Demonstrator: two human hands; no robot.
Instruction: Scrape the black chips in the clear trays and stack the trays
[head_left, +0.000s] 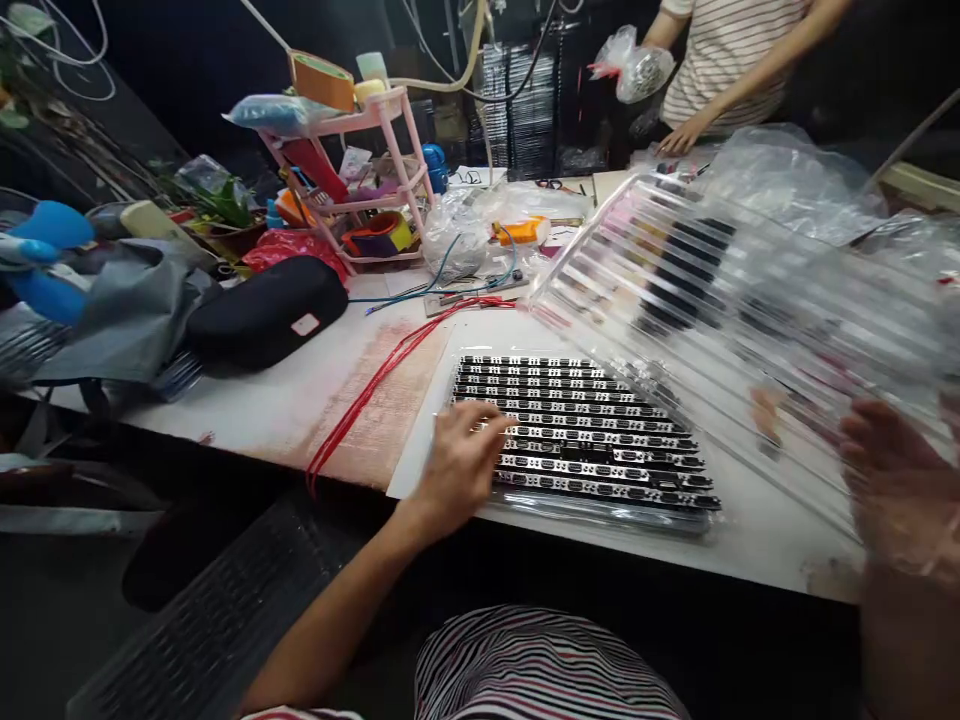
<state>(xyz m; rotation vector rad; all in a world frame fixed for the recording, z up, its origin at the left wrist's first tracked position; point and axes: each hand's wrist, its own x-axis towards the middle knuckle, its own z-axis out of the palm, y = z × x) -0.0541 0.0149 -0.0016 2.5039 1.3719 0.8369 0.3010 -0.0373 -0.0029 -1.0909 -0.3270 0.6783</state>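
Note:
My left hand (459, 465) is over the left side of a tray of black-and-silver strips (592, 408), thumb and fingers closed together. Whether a strip is between the fingertips is hidden. The strips lie in close parallel rows in a clear plastic tray (630, 518) on the table. On the right, my right hand (892, 480), blurred, is shut on a second clear plastic tray (750, 300) with ribbed channels. This tray is tilted, held above the table, and overlaps the far right corner of the strips.
Red wires (390, 365) run across the table (292, 415), left of the strips. Beyond them are a black case (277, 310) and a pink shelf (409, 135) of supplies. Across the table, a person in a striped shirt (739, 60) holds a plastic bag (634, 68).

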